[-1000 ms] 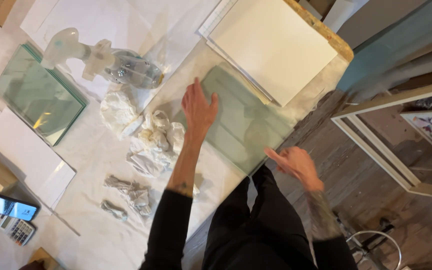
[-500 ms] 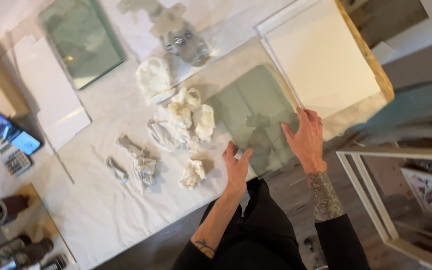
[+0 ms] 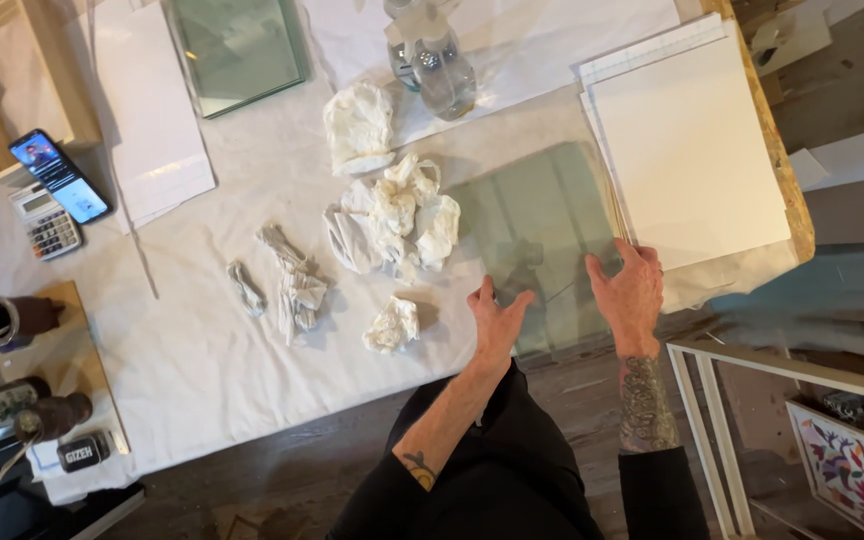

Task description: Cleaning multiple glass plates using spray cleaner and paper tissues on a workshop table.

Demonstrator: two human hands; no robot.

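Observation:
A greenish glass pane (image 3: 537, 225) lies flat on the white-covered table (image 3: 202, 350), near its front edge. My left hand (image 3: 497, 320) rests with spread fingers on the pane's near left corner. My right hand (image 3: 632, 290) lies with its fingers apart on the pane's near right edge, beside a stack of white boards (image 3: 692, 150). Neither hand holds anything. Crumpled white paper towels (image 3: 397, 215) lie just left of the pane, with one small wad (image 3: 392, 325) close to my left hand.
A second glass pane (image 3: 237, 45) and a clear spray bottle (image 3: 437, 60) sit at the far side. A phone (image 3: 60, 175), a calculator (image 3: 44, 222) and white sheets (image 3: 147, 110) lie left. A white frame (image 3: 712, 420) with a floral picture stands on the floor at right.
The view has swung over the table. My left hand came back from the middle of the pane to its near corner, and my right hand settled on the pane's near right edge.

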